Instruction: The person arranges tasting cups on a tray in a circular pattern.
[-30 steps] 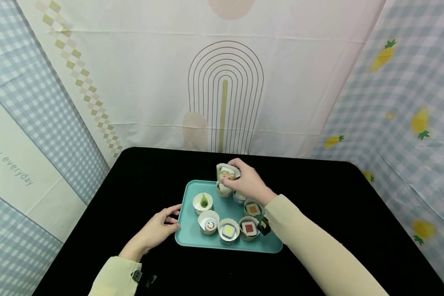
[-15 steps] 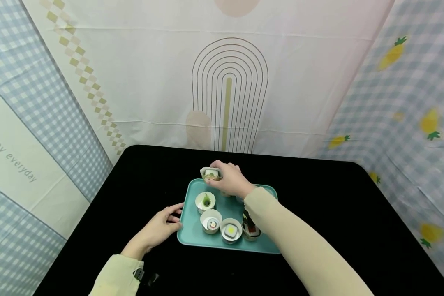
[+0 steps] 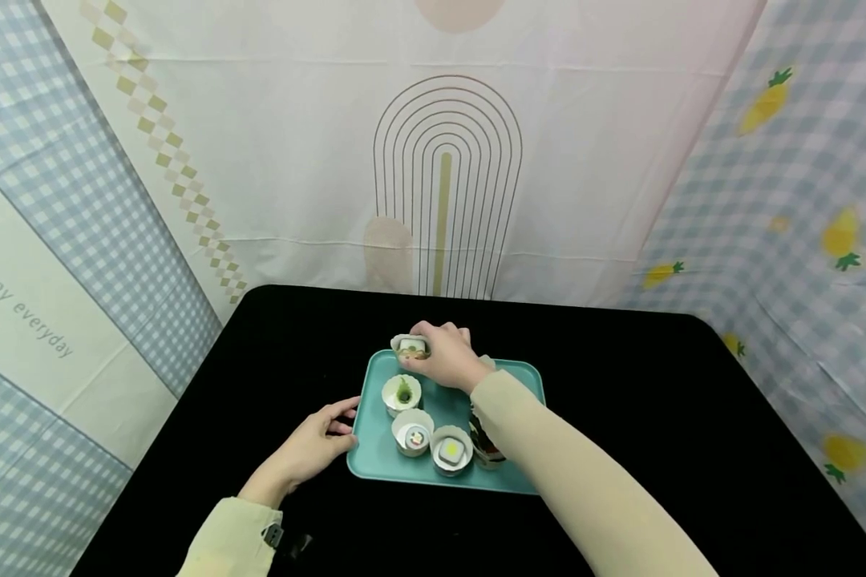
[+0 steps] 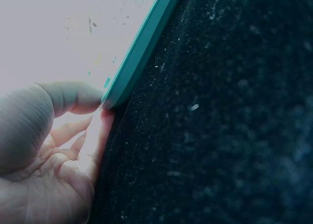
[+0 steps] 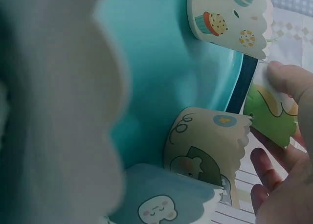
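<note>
My right hand (image 3: 449, 359) grips a scalloped paper baking cup (image 3: 398, 344) between thumb and fingers over the back left corner of the teal tray (image 3: 375, 463). Inside it sits a small white block-like food piece (image 3: 413, 345). The right wrist view shows this cup's green and white printed side (image 5: 268, 117), held off to one side of the other cups. At the tray's left edge, my left hand (image 3: 305, 447) pinches the rim; the left wrist view shows its thumb (image 4: 80, 96) and a finger meeting at the tray's edge (image 4: 138, 53).
More paper cups stand on the tray: one with a green leafy roll (image 3: 403, 391), one with a round slice (image 3: 416, 437), one with a yellow-dotted white block (image 3: 451, 450). My right arm hides others. The black table (image 3: 621, 401) meets a curtain (image 3: 584, 184) behind.
My right hand has carried the cup leftward from the tray's back middle to its back left corner, and slightly lower lately. My left hand keeps its place on the rim.
</note>
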The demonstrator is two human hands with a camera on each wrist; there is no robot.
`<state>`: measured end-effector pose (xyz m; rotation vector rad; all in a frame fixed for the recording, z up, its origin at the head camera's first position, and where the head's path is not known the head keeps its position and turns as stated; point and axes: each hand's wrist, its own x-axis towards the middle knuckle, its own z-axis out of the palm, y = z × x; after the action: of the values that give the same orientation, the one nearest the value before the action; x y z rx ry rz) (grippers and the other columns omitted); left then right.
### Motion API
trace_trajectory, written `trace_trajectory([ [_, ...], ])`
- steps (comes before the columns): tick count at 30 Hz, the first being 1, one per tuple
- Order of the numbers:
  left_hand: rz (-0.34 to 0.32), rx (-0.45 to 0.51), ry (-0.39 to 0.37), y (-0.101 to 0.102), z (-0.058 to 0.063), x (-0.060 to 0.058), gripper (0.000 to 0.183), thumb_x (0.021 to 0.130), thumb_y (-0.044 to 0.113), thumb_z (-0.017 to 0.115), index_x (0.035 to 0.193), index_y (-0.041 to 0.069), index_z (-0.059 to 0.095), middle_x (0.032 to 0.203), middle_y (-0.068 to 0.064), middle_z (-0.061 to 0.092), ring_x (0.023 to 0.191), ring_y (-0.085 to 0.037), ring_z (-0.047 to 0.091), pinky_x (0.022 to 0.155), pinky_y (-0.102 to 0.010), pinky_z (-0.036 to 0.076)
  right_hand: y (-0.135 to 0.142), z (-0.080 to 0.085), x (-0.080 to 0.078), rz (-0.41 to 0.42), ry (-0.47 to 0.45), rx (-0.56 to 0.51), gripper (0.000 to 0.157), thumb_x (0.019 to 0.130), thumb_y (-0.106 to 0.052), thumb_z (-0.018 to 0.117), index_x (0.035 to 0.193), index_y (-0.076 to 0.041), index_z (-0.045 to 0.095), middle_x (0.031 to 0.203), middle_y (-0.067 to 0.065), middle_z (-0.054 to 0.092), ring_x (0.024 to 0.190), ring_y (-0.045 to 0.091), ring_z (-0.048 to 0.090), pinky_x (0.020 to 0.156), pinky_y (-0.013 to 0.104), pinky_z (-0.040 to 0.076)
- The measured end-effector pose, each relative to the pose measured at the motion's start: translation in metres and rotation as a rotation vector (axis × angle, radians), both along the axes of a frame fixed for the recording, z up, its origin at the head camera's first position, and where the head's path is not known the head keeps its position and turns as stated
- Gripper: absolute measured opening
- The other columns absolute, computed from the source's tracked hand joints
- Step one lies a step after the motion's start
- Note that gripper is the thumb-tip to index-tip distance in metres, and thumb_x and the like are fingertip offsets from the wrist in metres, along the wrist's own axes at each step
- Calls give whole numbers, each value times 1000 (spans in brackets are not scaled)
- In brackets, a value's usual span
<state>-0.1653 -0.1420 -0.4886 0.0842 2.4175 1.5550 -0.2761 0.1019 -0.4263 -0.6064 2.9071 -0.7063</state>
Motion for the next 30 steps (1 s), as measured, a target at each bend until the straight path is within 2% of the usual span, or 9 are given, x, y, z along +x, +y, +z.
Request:
trace_trajectory([
  [5, 7, -11, -1, 0, -4, -1, 63, 88, 7, 65, 146, 21, 45, 128, -2, 49, 102, -20, 51, 78, -35, 47, 0, -3, 0, 24, 0, 33, 43, 90, -48, 65, 125, -25, 57, 96, -10, 60, 96, 17, 42, 88, 41, 23],
  [11, 13, -18, -1, 1, -4, 0, 63, 88, 7, 65, 146, 21, 45, 127, -2, 49, 101, -20, 52, 77, -35, 47, -2, -1, 2, 55, 7, 96, 35, 93, -41, 64, 121, -20, 61, 115, -5, 62, 105, 18, 43, 93, 42, 24],
  [18, 4, -17, 10, 1, -4, 0, 63, 88, 6, 65, 146, 20, 45, 127, -3, 49, 101, -20, 52, 76, -35, 47, -2, -2, 2, 46, 41, 54, 37, 100, -37, 52, 130, -17, 60, 117, -2, 63, 110, 22, 44, 92, 44, 24],
  [23, 10, -15, 3, 0, -3, 0, 63, 88, 6, 65, 146, 21, 45, 127, -3, 49, 101, -19, 52, 76, -35, 47, -1, -4, 2, 61, 83, 148, 36, 100, -33, 54, 134, -22, 59, 126, 0, 60, 115, 25, 42, 92, 45, 25],
  [30, 4, -16, 3, 0, -2, 0, 63, 88, 7, 65, 146, 19, 44, 128, -3, 49, 102, -20, 52, 77, -35, 47, 0, -1, 6, 62, 109, 215, 36, 99, -33, 55, 133, -23, 61, 127, 1, 59, 120, 26, 40, 98, 48, 24],
])
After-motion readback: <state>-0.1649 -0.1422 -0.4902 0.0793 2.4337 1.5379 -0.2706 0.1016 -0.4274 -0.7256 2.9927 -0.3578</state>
